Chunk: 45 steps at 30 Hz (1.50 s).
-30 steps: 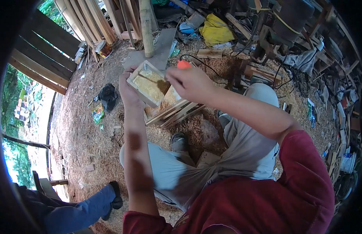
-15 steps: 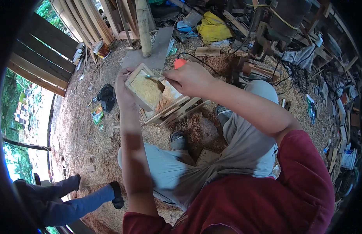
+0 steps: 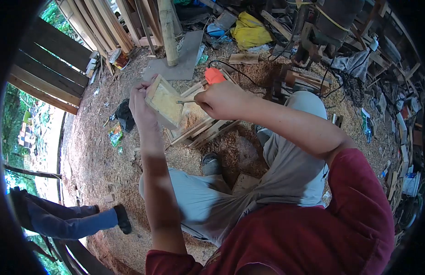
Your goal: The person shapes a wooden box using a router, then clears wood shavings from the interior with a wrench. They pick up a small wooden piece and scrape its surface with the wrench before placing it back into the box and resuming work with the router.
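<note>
My left hand [image 3: 141,107] is closed on the edge of a small wooden box [image 3: 165,101] and holds it tilted, its pale inner side towards me. My right hand [image 3: 224,100] pinches a thin brush-like tool [image 3: 187,101], whose tip is at the box's right edge. I cannot make out the tip clearly. Below the box stands a low wooden crate-like stand [image 3: 201,133] with shavings on its top. Just beyond my right hand is an orange-red object [image 3: 214,75], partly hidden by that hand.
Wood shavings cover the floor [image 3: 102,156]. A post [image 3: 167,36] stands on a grey board [image 3: 187,59] ahead. A yellow cloth [image 3: 251,32], a black cable [image 3: 244,73] and scrap wood lie beyond. Another person's legs [image 3: 79,222] are at lower left.
The box has turned and tilted more in my left hand. My right hand has lowered slightly, bringing the tool to the box's right edge. The other person's legs have shifted left.
</note>
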### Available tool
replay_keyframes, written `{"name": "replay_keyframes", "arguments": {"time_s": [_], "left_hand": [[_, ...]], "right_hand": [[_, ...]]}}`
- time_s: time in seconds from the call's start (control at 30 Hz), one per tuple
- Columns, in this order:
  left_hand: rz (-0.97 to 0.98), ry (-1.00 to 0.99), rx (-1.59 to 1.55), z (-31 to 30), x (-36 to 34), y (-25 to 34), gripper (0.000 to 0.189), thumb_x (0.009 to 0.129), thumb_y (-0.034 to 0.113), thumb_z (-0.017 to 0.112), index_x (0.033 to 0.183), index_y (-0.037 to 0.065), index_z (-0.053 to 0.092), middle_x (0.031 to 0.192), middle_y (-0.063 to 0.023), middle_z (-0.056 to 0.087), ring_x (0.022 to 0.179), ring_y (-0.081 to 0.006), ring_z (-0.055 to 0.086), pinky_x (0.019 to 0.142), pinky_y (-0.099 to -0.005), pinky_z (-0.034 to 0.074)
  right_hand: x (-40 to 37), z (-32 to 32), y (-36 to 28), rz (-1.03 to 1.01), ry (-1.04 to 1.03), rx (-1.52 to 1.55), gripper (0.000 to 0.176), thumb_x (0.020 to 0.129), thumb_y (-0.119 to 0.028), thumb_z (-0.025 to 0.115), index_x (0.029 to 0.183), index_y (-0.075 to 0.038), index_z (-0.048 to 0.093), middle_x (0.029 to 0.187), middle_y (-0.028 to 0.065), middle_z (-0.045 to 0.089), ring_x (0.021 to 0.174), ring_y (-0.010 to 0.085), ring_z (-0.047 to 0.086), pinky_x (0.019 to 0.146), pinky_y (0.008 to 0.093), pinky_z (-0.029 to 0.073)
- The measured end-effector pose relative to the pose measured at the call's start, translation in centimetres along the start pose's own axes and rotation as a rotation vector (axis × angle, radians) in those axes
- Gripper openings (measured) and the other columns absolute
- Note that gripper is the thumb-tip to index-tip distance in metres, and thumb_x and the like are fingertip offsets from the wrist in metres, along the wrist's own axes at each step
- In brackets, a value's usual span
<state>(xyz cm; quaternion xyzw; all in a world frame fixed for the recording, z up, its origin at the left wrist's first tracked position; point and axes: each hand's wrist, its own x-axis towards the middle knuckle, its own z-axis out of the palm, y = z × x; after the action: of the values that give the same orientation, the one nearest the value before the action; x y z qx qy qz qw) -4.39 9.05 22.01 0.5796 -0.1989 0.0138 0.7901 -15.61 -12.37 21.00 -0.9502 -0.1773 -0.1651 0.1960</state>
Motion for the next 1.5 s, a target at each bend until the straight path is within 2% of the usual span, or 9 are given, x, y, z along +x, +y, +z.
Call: {"name": "replay_keyframes", "arguments": {"time_s": [0.13,0.33,0.43,0.77,1.07,1.17,1.27,1.37,1.5], "left_hand": [[0.084,-0.065,0.067,-0.2,0.0,0.2,0.029,0.097,0.014,0.040,0.112,-0.002,0.059,0.118,-0.0197,0.068,0.113,-0.0267,0.065,0.102,-0.0384,0.049],[0.100,-0.067,0.008,-0.1,-0.2,-0.4,0.030,0.097,0.014,0.040,0.115,-0.003,0.057,0.133,-0.0267,0.063,0.122,-0.0307,0.062,0.108,-0.0403,0.047],[0.117,-0.105,-0.038,-0.2,-0.3,-0.1,0.030,0.099,0.015,0.041,0.117,-0.003,0.055,0.137,-0.0293,0.061,0.127,-0.0324,0.061,0.110,-0.0407,0.045],[0.251,-0.145,0.060,-0.2,-0.6,0.4,0.029,0.099,0.015,0.041,0.118,-0.004,0.052,0.142,-0.0328,0.056,0.132,-0.0367,0.056,0.113,-0.0446,0.042],[0.312,-0.142,0.072,-0.6,-0.4,0.1,0.033,0.093,0.010,0.040,0.118,-0.006,0.056,0.112,-0.0167,0.061,0.112,-0.0231,0.059,0.103,-0.0365,0.043],[0.217,-0.145,0.154,-1.8,-0.5,-0.4,0.032,0.094,0.011,0.040,0.117,-0.006,0.056,0.117,-0.0190,0.062,0.114,-0.0240,0.059,0.103,-0.0363,0.044],[0.300,-0.138,0.023,-0.3,-0.4,0.3,0.032,0.094,0.012,0.041,0.117,-0.006,0.055,0.123,-0.0228,0.062,0.115,-0.0256,0.060,0.104,-0.0368,0.044],[0.277,-0.163,-0.005,0.0,-0.6,0.5,0.034,0.096,0.017,0.039,0.120,-0.005,0.051,0.142,-0.0362,0.054,0.135,-0.0400,0.053,0.116,-0.0476,0.038],[0.275,-0.160,0.010,-1.3,-0.2,-0.3,0.034,0.095,0.016,0.041,0.120,-0.006,0.052,0.134,-0.0311,0.058,0.127,-0.0335,0.056,0.112,-0.0421,0.040]], "right_hand": [[0.7,0.0,-0.5,0.060,0.191,0.095,0.013,0.092,-0.019,0.064,0.094,-0.008,0.071,0.071,0.0155,0.067,0.069,0.0378,0.068,0.065,0.0492,0.054],[0.4,0.6,-0.4,0.024,0.020,0.085,0.015,0.092,-0.019,0.064,0.092,-0.006,0.070,0.074,0.0158,0.068,0.070,0.0385,0.068,0.066,0.0489,0.054],[0.8,0.2,-0.5,0.079,0.207,0.159,0.016,0.093,-0.020,0.063,0.092,-0.005,0.069,0.075,0.0162,0.068,0.071,0.0383,0.068,0.067,0.0483,0.054],[0.2,0.1,-0.4,0.028,0.109,0.067,0.013,0.091,-0.019,0.065,0.091,-0.007,0.070,0.070,0.0159,0.066,0.065,0.0374,0.067,0.062,0.0491,0.053],[0.4,0.9,0.1,0.018,0.120,-0.012,0.011,0.088,-0.019,0.065,0.088,-0.009,0.069,0.069,0.0136,0.067,0.065,0.0349,0.068,0.060,0.0481,0.053],[-0.3,0.1,-1.2,-0.129,0.028,0.047,0.011,0.089,-0.019,0.065,0.087,-0.009,0.068,0.069,0.0137,0.067,0.064,0.0346,0.068,0.059,0.0484,0.053],[0.4,-0.2,-0.5,-0.029,0.089,-0.014,0.010,0.088,-0.019,0.065,0.087,-0.010,0.068,0.068,0.0132,0.067,0.064,0.0341,0.068,0.060,0.0482,0.053],[0.0,0.6,-0.2,-0.035,0.061,-0.060,0.010,0.088,-0.019,0.065,0.089,-0.010,0.069,0.067,0.0125,0.067,0.063,0.0340,0.068,0.059,0.0482,0.052],[-0.2,0.2,-1.0,-0.180,0.075,0.067,0.010,0.088,-0.019,0.066,0.088,-0.010,0.070,0.067,0.0124,0.066,0.062,0.0349,0.067,0.058,0.0484,0.052]]}}
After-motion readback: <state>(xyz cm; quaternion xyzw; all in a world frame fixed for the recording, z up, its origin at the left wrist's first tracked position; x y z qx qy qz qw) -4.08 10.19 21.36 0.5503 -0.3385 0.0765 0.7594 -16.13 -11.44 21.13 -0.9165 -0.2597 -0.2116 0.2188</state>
